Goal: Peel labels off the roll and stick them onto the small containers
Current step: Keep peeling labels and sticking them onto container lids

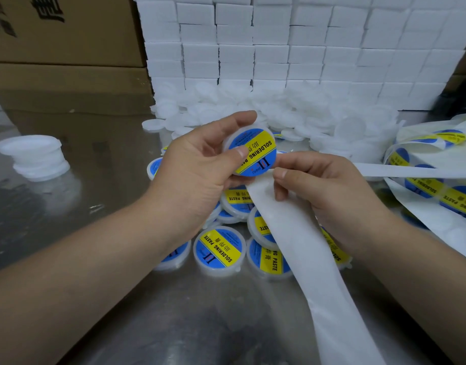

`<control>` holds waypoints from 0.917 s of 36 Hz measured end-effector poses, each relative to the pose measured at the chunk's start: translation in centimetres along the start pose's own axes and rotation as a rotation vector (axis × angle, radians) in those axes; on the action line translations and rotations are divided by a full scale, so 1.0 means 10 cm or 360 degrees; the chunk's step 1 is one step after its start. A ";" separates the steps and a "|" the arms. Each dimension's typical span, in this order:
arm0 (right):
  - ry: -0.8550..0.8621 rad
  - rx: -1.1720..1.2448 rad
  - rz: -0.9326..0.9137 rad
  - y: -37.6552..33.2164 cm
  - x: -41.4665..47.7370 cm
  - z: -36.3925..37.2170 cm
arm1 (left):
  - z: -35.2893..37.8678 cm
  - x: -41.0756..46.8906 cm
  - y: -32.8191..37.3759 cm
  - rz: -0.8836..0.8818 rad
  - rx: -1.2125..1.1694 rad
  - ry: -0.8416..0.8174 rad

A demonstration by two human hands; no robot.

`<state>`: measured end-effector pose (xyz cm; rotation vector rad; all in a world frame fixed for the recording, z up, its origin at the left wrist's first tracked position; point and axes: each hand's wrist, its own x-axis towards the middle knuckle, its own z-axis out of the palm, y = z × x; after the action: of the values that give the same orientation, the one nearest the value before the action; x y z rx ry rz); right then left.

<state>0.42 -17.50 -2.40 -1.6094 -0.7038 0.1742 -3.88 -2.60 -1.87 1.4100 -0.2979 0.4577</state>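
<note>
While in the left hand (pixel 197 164), a labelled container (pixel 255 150) above others (pixel 220 248).

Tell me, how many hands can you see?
2. The left hand grips a labelled container. The right hand pinches the white backing strip right beside it. Neither is hidden.

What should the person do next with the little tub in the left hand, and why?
Probably set the container down on the labelled pile: its blue-and-yellow label already appears to lie flat under the thumb of the left hand, while the right hand pinches the bare backing strip.
</note>
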 end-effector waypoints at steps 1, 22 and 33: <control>0.0018 -0.0018 0.0005 0.00 0.00 0.00 | 0.01 -0.01 0.01 0.0036 0.0044 -0.0006; 0.0365 -0.0578 -0.0271 -0.04 -0.03 0.00 | 0.12 -0.12 0.04 -0.0045 0.0412 0.0056; 0.0418 -0.0769 -0.0311 0.00 -0.02 -0.01 | 0.11 -0.12 0.01 0.0054 0.0633 0.0050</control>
<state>0.28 -17.69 -2.46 -1.9595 -0.7260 -0.3715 -4.89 -3.88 -2.20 1.7846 -0.2121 0.5890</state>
